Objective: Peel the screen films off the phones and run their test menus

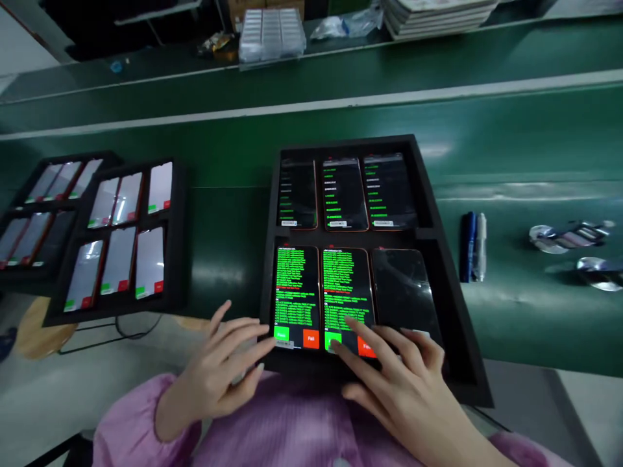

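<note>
A tray [440, 214] lies on the bench [511, 149] straight before the person, holding six phones in two rows of three, with the left hand [221, 376] at its near left edge and the right hand [403, 383] over the near ends of the middle phone [346, 285] and the right phone [403, 288]. Two more trays [176, 259] of phones lie well to the left, one behind the other. Two pens [473, 245] lie just right of the tray, and a clear box [271, 35] stands far behind on the bench's back part.
</note>
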A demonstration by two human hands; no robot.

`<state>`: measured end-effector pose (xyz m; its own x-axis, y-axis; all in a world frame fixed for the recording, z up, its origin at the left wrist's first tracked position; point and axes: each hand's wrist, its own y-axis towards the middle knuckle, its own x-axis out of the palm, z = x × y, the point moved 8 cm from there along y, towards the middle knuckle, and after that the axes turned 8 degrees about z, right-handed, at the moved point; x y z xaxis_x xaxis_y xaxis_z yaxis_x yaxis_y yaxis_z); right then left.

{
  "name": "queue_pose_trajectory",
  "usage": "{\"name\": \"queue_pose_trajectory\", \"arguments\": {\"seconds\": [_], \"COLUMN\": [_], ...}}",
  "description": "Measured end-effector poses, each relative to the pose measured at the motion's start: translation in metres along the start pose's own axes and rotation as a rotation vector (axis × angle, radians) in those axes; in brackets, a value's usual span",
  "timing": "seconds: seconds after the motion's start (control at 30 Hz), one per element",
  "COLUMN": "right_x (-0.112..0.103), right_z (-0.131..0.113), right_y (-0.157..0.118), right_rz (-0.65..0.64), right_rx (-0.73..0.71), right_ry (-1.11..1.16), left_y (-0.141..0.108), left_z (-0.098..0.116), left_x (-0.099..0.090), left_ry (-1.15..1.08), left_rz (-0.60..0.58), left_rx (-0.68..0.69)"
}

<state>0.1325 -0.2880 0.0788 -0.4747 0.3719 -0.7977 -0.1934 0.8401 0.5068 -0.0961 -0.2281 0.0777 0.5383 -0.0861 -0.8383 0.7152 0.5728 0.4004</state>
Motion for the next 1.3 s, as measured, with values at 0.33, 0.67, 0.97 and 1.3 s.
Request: {"name": "queue_pose_trajectory", "arguments": {"seconds": [0.33, 0.67, 0.97, 1.3], "right_x": [-0.021, 0.018, -0.016, -0.017], "right_z": [0.036, 0.094, 0.053, 0.059], "right_y": [0.015, 0.060, 0.049, 0.026], "right_rz": [-0.101, -0.127, -0.046, -0.020], "right_rx": [-0.163, -0.042, -0.059, 0.003], "right_ry": [-0.181, -0.306, -0.044, -0.100], "left_y": [0.010, 0.090, 0.059, 0.027], "left_z": [-0.004, -0.069, -0.061, -0.047], "left_x": [0.000, 0.028, 0.000, 0.011], "left_ry": [0.137, 0.202, 0.062, 0.042], "left_rz": [-0.032, 0.002, 0.122, 0.085], "left_rx": [-0.009, -0.049, -0.202, -0.279]}}
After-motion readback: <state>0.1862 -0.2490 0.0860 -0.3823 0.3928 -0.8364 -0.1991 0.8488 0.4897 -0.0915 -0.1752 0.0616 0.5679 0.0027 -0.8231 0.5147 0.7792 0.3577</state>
